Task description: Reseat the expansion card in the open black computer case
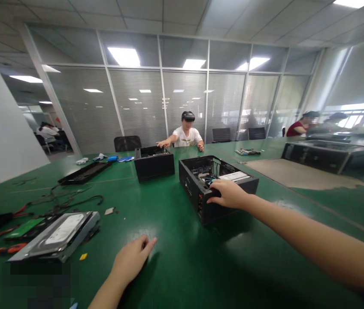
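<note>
A black computer case (pixel 192 189) lies on the green table with its top side uncovered. Inside it show a fan with a bluish rim (pixel 210 179) and a metal box with a pale label (pixel 234 176). My right hand (pixel 229 193) grips the case's near corner, fingers over the rim and thumb against the outer wall. Low over the table, or resting on it, is my left hand (pixel 132 259), thumb stretched out and fingers loosely curled, with nothing visible in it. Left of that hand sit a hard drive (pixel 66 229) and a small yellow piece (pixel 83 256).
An orange-handled screwdriver (pixel 11 249), cables (pixel 69 197) and a long black panel (pixel 85 171) lie leftward. Across the table, a person (pixel 186 135) touches another black case (pixel 154 167). To the right, a third case (pixel 326 159) stands on cardboard (pixel 285 174).
</note>
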`<action>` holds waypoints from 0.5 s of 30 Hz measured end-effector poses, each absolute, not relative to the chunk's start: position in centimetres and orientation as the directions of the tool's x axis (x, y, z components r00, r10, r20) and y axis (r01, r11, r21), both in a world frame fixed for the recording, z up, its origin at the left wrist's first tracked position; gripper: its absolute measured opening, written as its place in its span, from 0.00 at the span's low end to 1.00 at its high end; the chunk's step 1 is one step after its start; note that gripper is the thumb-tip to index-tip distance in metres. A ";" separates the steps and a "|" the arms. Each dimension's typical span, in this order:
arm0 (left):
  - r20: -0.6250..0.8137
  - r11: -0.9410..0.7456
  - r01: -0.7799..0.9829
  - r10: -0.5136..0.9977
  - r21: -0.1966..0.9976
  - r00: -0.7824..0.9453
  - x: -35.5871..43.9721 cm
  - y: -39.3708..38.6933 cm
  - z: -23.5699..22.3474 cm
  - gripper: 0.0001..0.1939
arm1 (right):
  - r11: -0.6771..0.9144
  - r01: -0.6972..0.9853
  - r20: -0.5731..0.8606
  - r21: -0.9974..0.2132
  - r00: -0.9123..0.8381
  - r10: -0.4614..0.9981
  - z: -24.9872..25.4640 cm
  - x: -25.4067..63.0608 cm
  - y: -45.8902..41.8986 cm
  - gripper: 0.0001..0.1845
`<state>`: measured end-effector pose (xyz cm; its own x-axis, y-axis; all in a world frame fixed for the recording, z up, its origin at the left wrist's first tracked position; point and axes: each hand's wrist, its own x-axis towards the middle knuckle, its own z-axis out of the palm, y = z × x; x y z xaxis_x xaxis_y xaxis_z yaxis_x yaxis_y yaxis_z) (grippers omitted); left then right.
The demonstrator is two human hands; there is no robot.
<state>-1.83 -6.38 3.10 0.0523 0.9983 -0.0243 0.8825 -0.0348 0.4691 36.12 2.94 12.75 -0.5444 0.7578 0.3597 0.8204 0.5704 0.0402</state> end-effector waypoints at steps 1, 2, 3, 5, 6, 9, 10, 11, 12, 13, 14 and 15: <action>-0.016 -0.030 0.872 0.999 0.489 0.043 -1.9 -6.4 3.1 0.23 | 0.586 0.810 0.352 0.022 -0.555 0.754 13.0 35.9 1.5 0.27; -0.008 -0.028 0.861 0.999 0.508 0.037 -1.9 -6.5 3.0 0.22 | 0.600 0.800 0.347 0.004 -0.564 0.750 13.3 35.7 0.0 0.27; 0.003 -0.028 0.848 1.000 0.529 0.031 -1.9 -6.7 3.0 0.22 | 0.614 0.790 0.340 -0.012 -0.574 0.745 13.5 35.4 -1.7 0.27; 0.036 -0.037 0.808 0.999 0.588 0.019 -1.7 -7.1 3.0 0.21 | 0.648 0.761 0.322 -0.037 -0.605 0.729 13.8 34.6 -5.5 0.27; 0.054 -0.046 0.780 0.998 0.624 0.016 -1.6 -7.4 3.1 0.20 | 0.669 0.742 0.307 -0.049 -0.626 0.717 13.8 34.2 -7.7 0.27; 0.100 -0.094 0.669 0.995 0.738 0.029 -0.6 -8.3 3.4 0.20 | 0.719 0.690 0.274 -0.086 -0.677 0.683 13.8 33.1 -14.6 0.24; 0.111 -0.112 0.629 0.993 0.769 0.041 -0.1 -8.6 3.5 0.20 | 0.728 0.679 0.266 -0.090 -0.688 0.675 14.0 32.7 -16.8 0.22; 0.121 -0.130 0.595 0.991 0.794 0.055 0.4 -8.9 3.6 0.19 | 0.747 0.659 0.253 -0.088 -0.710 0.657 14.5 32.5 -18.7 0.19; 0.131 -0.150 0.559 0.989 0.815 0.075 0.9 -9.2 3.7 0.19 | 0.773 0.628 0.237 -0.089 -0.741 0.629 15.3 32.2 -20.1 0.15; 0.140 -0.171 0.522 0.985 0.836 0.099 1.4 -9.5 3.8 0.18 | 0.797 0.597 0.211 -0.094 -0.770 0.602 16.3 31.9 -20.9 0.12; 0.150 -0.193 0.477 0.980 0.858 0.128 2.0 -9.8 3.9 0.18 | 0.810 0.577 0.188 -0.102 -0.789 0.585 17.6 31.6 -20.9 0.11; 0.158 -0.212 0.416 0.974 0.884 0.161 2.4 -10.0 3.9 0.17 | 0.813 0.572 0.185 -0.106 -0.792 0.581 19.0 31.3 -20.2 0.11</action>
<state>2.42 -10.03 3.92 0.1606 0.9742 0.1584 0.4162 -0.2124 0.8841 31.29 -20.17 19.03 -0.7924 0.5812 0.1852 0.5718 0.8135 -0.1062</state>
